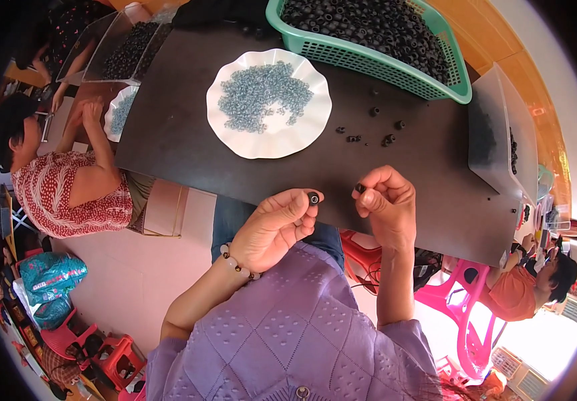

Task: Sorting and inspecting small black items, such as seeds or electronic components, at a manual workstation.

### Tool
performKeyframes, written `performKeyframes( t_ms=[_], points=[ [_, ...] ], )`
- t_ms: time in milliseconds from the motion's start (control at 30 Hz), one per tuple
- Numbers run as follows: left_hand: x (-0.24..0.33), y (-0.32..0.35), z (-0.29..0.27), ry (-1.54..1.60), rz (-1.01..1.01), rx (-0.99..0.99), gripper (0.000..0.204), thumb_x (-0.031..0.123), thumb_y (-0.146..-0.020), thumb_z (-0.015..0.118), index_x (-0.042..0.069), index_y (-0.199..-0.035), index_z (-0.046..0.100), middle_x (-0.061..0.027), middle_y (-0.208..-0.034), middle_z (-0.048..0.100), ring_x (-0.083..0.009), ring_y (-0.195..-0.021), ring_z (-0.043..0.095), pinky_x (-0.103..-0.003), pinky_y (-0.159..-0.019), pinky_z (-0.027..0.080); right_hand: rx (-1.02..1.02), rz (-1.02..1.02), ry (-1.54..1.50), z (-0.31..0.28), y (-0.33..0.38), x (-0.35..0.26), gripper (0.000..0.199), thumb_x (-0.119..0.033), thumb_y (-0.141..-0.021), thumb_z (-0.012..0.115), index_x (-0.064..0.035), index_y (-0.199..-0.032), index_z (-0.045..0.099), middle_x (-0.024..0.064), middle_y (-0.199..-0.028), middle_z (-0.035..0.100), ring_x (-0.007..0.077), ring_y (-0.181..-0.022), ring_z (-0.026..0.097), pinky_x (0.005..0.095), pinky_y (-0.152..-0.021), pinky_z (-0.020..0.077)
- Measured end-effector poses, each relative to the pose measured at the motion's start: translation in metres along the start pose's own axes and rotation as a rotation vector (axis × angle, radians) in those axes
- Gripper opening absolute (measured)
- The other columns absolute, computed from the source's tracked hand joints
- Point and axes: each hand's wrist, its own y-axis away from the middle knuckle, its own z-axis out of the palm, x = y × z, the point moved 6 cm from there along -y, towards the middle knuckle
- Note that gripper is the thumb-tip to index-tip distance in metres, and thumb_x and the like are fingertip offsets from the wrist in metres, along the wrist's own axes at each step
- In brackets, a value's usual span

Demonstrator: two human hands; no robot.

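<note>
Between the thumb and fingertips of my left hand [267,230] is a small round black cap [313,198], its ring-like end with a pale centre facing up. My right hand [393,210] pinches another small black piece [360,188], partly covered by the fingertips. Both hands hover over the near edge of the dark table [181,147], a short gap apart. Beyond them stands a white scalloped plate [268,150] bearing a heap of small transparent bluish rings [255,93]. Several loose black caps [388,140] lie on the table to the plate's right.
A green basket [362,63] full of black caps sits at the far right. Near the table's right end stands a transparent bin [512,127]. One person [78,187] works at the left, another [519,291] at the right. A pink stool [462,314] is below the table.
</note>
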Motion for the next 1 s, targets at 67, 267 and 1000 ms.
performKeyframes(
  t_ms=[67,267,1000],
  points=[
    [0.000,0.001,0.002,-0.005,0.002,-0.011,0.026,0.025,-0.092,0.060,0.004,-0.106,0.060,0.0017,-0.085,0.058,-0.0080,-0.076,0.052,-0.023,-0.070,0.044,-0.030,0.008,-0.073,0.006,0.004,0.002,0.023,-0.011,-0.076,0.076,0.0002,-0.087,0.060,0.0087,-0.076,0.061,0.0101,-0.059,0.051,0.0218,-0.053,0.0405],
    [-0.004,0.004,0.007,-0.028,-0.004,-0.065,0.026,0.026,-0.092,0.059,0.005,-0.106,0.060,0.0015,-0.086,0.059,-0.0072,-0.080,0.054,-0.024,-0.074,0.045,-0.064,-0.092,0.063,0.019,0.014,-0.003,0.019,-0.008,-0.076,0.076,0.0004,-0.084,0.061,0.0079,-0.076,0.060,0.0107,-0.065,0.051,0.0215,-0.057,0.0401],
    [-0.011,0.010,0.003,-0.030,-0.029,-0.069,0.023,0.023,-0.091,0.061,0.005,-0.104,0.063,0.0001,-0.085,0.062,-0.0075,-0.078,0.056,-0.022,-0.073,0.046,-0.116,-0.262,0.514,0.045,0.028,-0.034,0.016,0.007,-0.066,0.075,0.0014,-0.080,0.068,0.0086,-0.078,0.065,0.0133,-0.069,0.054,0.0246,-0.064,0.0419]
  ],
)
